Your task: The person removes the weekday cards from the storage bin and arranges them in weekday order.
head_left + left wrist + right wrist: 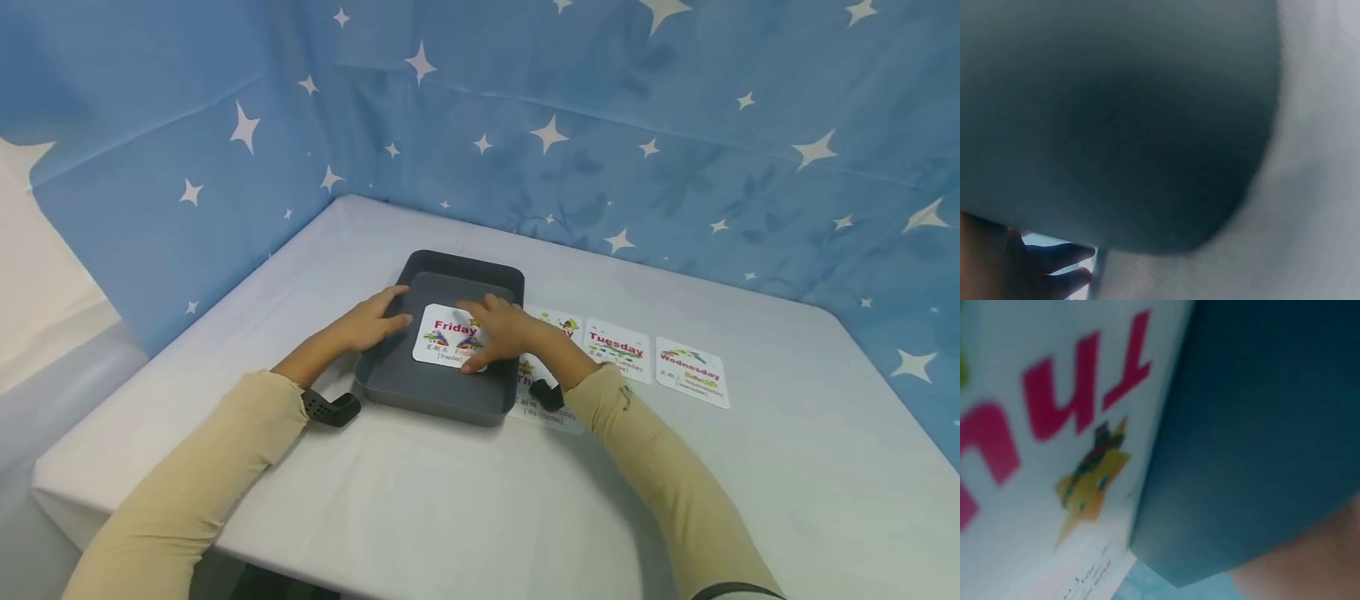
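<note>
A dark grey rectangular tray (420, 404) sits on the table, with a white Friday card (442, 333) inside it. My right hand (498, 333) reaches over the tray's right wall and holds this card, thumb at the lower edge and fingers at the upper edge. At the left rim, my left hand (367, 323) rests with its fingers and thumb extended over the tray. The left wrist view shows those fingers (1063, 257) beyond the tray wall (1147, 156). Below my right wrist, a Thursday card (1054, 475) lies beside the tray wall (1241, 425).
Right of the tray lie a Tuesday card (618, 350), a Wednesday card (692, 372) and another card (551, 317) partly hidden by my right arm. A white cloth (420, 500) covers the table. Behind it hangs a blue curtain (510, 92) with white stars.
</note>
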Demonstrator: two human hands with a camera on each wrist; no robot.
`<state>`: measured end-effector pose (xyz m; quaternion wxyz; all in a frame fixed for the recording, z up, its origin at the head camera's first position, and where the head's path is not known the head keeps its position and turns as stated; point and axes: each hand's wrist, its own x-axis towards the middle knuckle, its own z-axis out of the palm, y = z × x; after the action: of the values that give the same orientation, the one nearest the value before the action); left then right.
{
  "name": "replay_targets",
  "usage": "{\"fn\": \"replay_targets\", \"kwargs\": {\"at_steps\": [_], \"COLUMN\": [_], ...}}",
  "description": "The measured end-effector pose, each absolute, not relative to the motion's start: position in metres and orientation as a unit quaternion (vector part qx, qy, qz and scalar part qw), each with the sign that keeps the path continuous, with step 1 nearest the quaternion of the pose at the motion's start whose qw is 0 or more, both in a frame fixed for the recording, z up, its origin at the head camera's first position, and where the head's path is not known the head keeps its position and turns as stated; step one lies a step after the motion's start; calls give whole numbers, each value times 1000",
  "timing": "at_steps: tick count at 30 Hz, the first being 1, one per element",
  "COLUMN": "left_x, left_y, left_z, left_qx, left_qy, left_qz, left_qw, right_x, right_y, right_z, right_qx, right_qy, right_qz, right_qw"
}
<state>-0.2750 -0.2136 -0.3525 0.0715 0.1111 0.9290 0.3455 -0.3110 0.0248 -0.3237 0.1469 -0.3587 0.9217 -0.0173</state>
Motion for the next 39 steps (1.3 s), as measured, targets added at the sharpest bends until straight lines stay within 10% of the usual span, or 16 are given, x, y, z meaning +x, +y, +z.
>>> {"fn": "replay_targets", "kwargs": {"at_steps": [39], "left_x": [-274], "left_y": [-210], "left_z": [-354], "left_qx": [105], "left_qy": [931], "left_qz": [342], "left_qw": [77], "right_x": [-292], "right_y": [67], "right_z": [-304], "right_qx": [-358], "right_qy": [905], "right_qz": [-222], "right_qw": [64]}}
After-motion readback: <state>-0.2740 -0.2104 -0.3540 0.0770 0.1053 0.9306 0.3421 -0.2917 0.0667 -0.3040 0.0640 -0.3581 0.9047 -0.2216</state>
